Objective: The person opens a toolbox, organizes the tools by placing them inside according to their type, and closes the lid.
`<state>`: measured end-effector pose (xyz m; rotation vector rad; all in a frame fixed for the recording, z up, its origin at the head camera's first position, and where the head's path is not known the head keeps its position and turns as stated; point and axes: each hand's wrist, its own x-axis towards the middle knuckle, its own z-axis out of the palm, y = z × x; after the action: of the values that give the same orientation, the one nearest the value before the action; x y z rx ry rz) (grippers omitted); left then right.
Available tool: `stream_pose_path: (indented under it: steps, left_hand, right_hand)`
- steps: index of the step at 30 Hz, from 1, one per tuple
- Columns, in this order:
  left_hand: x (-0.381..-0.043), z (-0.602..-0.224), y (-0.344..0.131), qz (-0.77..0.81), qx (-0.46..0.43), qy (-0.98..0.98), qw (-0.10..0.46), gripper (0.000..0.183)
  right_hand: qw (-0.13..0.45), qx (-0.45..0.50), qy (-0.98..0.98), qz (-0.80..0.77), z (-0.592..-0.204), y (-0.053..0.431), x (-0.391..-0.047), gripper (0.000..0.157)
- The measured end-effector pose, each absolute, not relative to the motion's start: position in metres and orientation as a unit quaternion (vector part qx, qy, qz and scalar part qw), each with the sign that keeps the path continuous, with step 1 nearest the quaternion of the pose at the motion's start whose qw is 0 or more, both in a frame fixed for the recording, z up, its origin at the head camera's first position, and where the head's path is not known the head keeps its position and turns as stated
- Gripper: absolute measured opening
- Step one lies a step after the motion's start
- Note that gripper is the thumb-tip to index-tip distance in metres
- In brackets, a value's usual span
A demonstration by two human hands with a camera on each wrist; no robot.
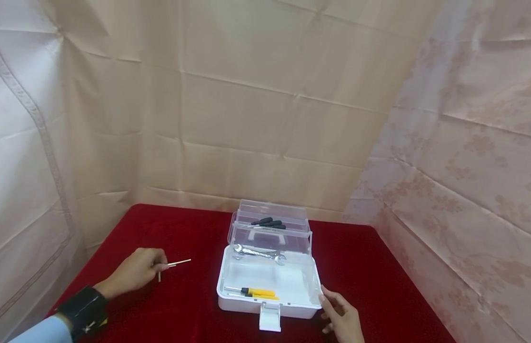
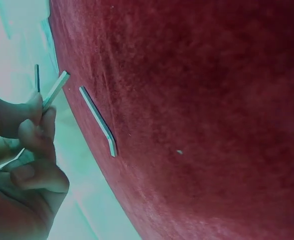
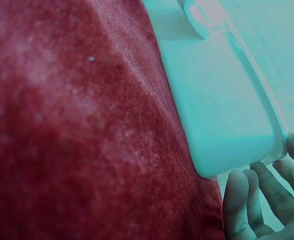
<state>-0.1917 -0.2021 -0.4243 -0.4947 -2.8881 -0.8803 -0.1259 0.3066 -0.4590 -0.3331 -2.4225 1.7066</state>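
Observation:
My left hand point(image 1: 138, 269) pinches thin metal hex keys point(image 1: 180, 261) between thumb and fingers, left of the toolbox. Close up, two straight ends of the hex keys point(image 2: 55, 90) stick out past the fingertips. Another bent hex key point(image 2: 97, 120) shows against the red cloth beside that hand. A white toolbox point(image 1: 291, 310) stands with its clear lid raised and its front latch point(image 1: 270, 318) hanging down. At the box's front right corner, my right hand point(image 1: 343, 318) grips the edge, thumb at the rim point(image 3: 286, 135) and fingers against the side wall.
Yellow-handled screwdrivers point(image 1: 261, 292) lie along the front inside the box, and shiny wrenches point(image 1: 258, 253) lie at its back. Black-handled tools point(image 1: 269, 223) rest in the clear upper tray. Red cloth point(image 1: 376, 286) covers the table, with hung curtains point(image 1: 265, 114) behind and on both sides.

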Motion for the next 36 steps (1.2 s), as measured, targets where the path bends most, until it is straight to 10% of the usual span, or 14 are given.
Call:
stream_pose_path:
  steps: [36]
  left_hand:
    - [-0.222,-0.406,-0.177,-0.248,-0.197,-0.926,0.205,0.004]
  right_hand:
    - [0.071,-0.109,-0.803,0.582,-0.462,0.307,-0.128,0.062]
